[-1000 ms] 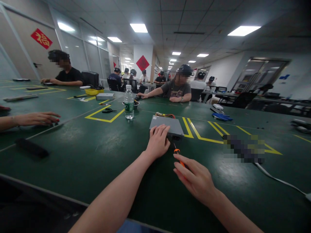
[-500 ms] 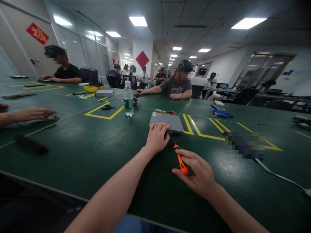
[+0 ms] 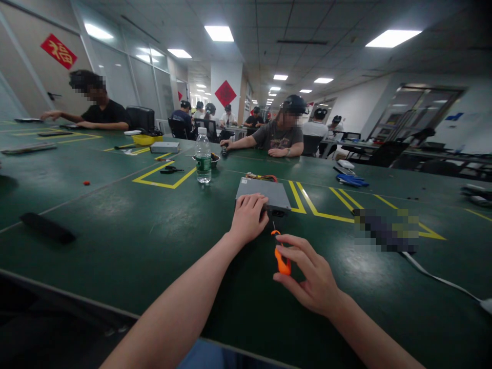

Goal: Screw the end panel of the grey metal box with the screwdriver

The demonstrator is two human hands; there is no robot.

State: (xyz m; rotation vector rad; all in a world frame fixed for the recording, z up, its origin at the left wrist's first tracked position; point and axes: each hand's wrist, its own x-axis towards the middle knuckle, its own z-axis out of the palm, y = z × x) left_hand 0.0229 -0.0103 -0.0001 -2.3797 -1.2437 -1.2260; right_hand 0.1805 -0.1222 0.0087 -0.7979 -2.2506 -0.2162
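A grey metal computer power supply [image 3: 271, 192] lies on the green table in front of me, its coloured wires at the far side. My left hand [image 3: 249, 218] grips its near left edge, the fingers laid over the top and the thumb hidden. In my right hand [image 3: 307, 271] is an orange-and-black screwdriver [image 3: 283, 264], held between the fingertips and thumb. Its thin shaft points away from me, toward the near face of the power supply, by the dark socket [image 3: 277, 212]. Whether the tip touches anything cannot be made out.
A water bottle [image 3: 203, 159] stands left of the power supply, before a bowl [image 3: 214, 160]. Blue gloves [image 3: 350, 180] lie to the right, a dark cloth-like item [image 3: 48, 228] to the left. A small red object [image 3: 86, 183] is on the left. Co-workers sit across the table [image 3: 161, 261].
The screwdriver's handle has swung slightly left in my right hand. My left hand stays put on the power supply. A co-worker's hand at the left has withdrawn from the small red object.
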